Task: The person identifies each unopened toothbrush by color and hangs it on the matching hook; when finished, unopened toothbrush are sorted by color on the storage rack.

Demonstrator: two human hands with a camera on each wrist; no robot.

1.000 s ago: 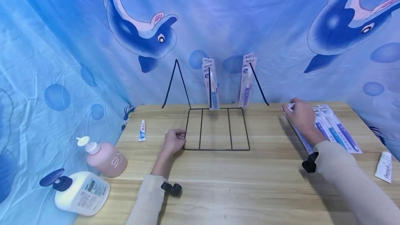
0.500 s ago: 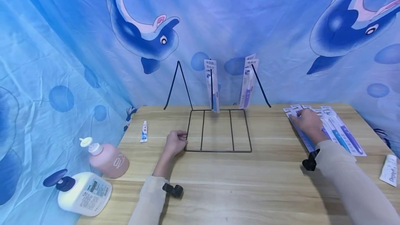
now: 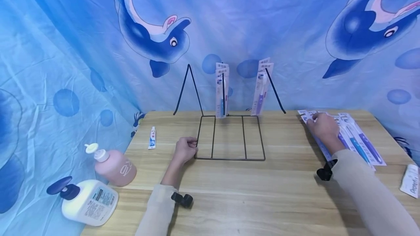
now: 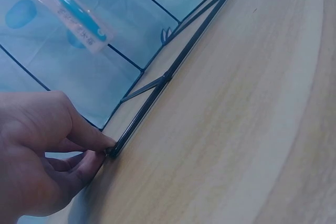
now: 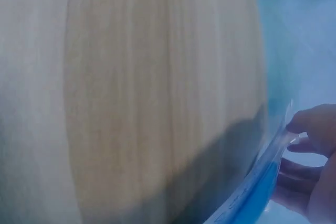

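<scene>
Your left hand (image 3: 185, 149) pinches the wire rack's (image 3: 229, 137) front-left corner on the table (image 3: 249, 192). Your right hand (image 3: 323, 126) pinches the top toothbrush pack (image 3: 319, 139) from the row lying at the table's right.

L hand (image 3: 185, 149) @ wire rack (image 3: 229, 137) corner | R hand (image 3: 323, 126) on toothbrush packs (image 3: 356, 137)

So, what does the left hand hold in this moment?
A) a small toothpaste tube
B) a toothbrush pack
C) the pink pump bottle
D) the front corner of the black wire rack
D: the left hand pinches the front left corner of the black wire rack between thumb and fingers, as the left wrist view shows plainly.
</scene>
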